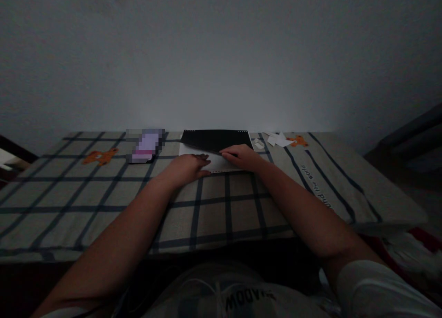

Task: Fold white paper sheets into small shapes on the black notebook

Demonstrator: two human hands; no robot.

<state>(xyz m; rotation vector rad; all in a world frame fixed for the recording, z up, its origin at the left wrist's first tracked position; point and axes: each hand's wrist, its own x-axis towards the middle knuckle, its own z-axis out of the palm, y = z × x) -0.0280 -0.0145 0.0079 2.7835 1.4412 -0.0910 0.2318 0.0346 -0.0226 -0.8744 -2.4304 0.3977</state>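
Observation:
In the head view, a black sheet (216, 139) with punched holes at its top corners covers the back part of a white page (221, 164). Small holes also run along the page's near edge. The black sheet's near edge is lifted and slightly curled. My right hand (243, 156) grips that edge near its right part, thumb and fingers closed together. Flat against the left side of the white page lies my left hand (191, 166), its fingers stretched out and holding nothing. The binding, if any, is too dark to make out.
A phone (147, 145) with a lit, blurred screen lies to the left. White paper scraps (279, 139) and small pale pieces (258, 144) are at the right. A checked cloth (210, 216) covers the table, which meets a grey wall (221, 60).

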